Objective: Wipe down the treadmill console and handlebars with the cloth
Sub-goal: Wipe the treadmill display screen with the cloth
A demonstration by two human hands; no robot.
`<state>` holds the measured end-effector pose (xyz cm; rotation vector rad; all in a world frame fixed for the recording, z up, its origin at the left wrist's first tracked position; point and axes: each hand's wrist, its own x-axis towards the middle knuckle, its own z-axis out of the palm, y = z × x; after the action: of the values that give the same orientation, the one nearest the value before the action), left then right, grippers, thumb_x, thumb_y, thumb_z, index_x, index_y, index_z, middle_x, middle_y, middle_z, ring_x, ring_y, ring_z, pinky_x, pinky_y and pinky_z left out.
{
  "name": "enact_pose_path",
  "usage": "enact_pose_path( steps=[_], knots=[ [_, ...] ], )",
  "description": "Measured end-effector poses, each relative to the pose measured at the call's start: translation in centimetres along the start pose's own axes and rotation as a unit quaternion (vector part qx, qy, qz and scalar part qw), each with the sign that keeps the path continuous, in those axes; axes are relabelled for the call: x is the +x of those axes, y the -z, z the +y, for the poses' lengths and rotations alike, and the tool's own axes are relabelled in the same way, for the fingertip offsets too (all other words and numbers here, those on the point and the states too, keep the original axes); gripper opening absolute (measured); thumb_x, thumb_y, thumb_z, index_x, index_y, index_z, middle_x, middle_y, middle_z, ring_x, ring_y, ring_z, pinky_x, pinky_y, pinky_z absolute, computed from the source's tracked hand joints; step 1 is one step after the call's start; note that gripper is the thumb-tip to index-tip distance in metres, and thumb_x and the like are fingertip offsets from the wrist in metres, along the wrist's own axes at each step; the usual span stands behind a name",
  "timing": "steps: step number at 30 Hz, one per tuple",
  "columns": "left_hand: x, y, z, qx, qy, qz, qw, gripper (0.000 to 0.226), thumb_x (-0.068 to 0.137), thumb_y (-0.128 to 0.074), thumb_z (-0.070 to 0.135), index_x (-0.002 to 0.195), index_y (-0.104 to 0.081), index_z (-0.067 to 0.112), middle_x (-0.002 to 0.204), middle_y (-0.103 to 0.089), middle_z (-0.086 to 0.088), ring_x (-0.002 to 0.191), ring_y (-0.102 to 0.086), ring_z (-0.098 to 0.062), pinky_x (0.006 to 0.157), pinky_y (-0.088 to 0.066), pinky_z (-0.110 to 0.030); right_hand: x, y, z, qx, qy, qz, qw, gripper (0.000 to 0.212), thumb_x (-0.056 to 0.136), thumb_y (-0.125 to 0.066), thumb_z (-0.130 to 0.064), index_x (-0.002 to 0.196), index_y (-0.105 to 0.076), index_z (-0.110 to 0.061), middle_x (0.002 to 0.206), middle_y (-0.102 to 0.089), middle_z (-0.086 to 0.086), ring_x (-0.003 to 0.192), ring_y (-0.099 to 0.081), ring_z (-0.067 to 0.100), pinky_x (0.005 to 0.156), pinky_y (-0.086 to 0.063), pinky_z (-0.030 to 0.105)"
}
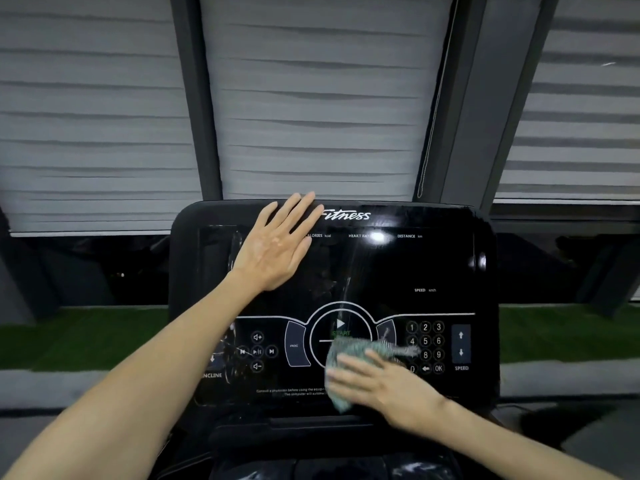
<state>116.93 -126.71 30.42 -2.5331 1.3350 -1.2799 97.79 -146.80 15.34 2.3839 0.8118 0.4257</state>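
Glossy black, the one treadmill console (398,265) reads "Fitness", "CALORIES kcal", "DISTANCE km", "SPEED km/h", "START", "INCLINE" and a keypad of numbers (425,341). One crumpled grey-green cloth (349,355) lies over the lower centre beside the keypad, pressed there by the right hand (384,386). Fingers straight, the left hand (277,247) lies flat on the upper left.

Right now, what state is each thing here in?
Console: screen dark, streaked.
Cloth: bunched, pressed against the console's lower middle.
Left hand: flat on the console's upper left, fingers straight.
Right hand: presses the cloth, blurred.
Blinds: lowered.
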Motion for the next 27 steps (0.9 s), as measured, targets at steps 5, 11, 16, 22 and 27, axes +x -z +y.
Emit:
enact_pose_path(
  steps=[5,11,16,22,27],
  knots=[
    [0.1,-0.2,0.2,-0.003,0.000,0.002,1.000,0.055,0.103,-0.025,0.034,0.155,-0.021,0.017,0.164,-0.013,-0.006,0.150,-0.015,-0.023,0.119,-0.018,-0.044,-0.6,-0.1,1.1,0.005,0.086,-0.047,0.995,0.063,0.087,-0.033,-0.020,0.148,-0.029,-0.030,0.155,-0.027,-0.013,0.145,-0.017,0.009,0.117,-0.022,0.033],
    [0.1,-0.3,0.1,0.003,-0.003,0.009,1.000,0.055,0.103,-0.027,0.033,0.155,-0.023,0.018,0.163,-0.014,-0.006,0.149,-0.017,-0.023,0.118,-0.018,-0.044,3.7,4.9,10.1,0.023,-0.073,0.043,0.996,0.088,0.066,-0.041,0.003,0.148,-0.031,-0.026,0.156,-0.026,-0.006,0.144,-0.022,0.018,0.115,-0.005,0.039],
    [0.1,-0.3,0.1,0.002,-0.001,0.006,1.000,0.055,0.103,-0.026,0.033,0.155,-0.021,0.019,0.164,-0.013,-0.005,0.150,-0.015,-0.022,0.119,-0.017,-0.044,7.4,8.9,16.0,0.050,-0.256,0.105,0.960,0.079,0.083,-0.048,0.006,0.152,-0.023,-0.025,0.159,-0.018,-0.001,0.147,-0.010,0.023,0.116,-0.004,0.046],
    [0.1,-0.3,0.1,0.002,-0.001,0.010,1.000,0.055,0.103,-0.027,0.033,0.155,-0.022,0.018,0.163,-0.015,-0.006,0.149,-0.017,-0.023,0.118,-0.017,-0.044,6.7,6.0,10.1,0.038,-0.191,0.103,0.975,0.091,0.068,-0.057,0.004,0.150,-0.028,-0.022,0.158,-0.022,0.001,0.146,-0.016,0.026,0.112,-0.009,0.051],
    [0.1,-0.3,0.1,0.004,-0.001,0.007,1.000,0.055,0.103,-0.027,0.034,0.156,-0.019,0.019,0.164,-0.012,-0.005,0.150,-0.014,-0.023,0.119,-0.016,-0.044,2.4,0.8,1.0,0.008,0.010,0.016,1.000,0.083,0.067,-0.038,-0.014,0.149,-0.026,-0.026,0.157,-0.024,-0.007,0.145,-0.011,0.017,0.117,-0.013,0.042]
  ],
)
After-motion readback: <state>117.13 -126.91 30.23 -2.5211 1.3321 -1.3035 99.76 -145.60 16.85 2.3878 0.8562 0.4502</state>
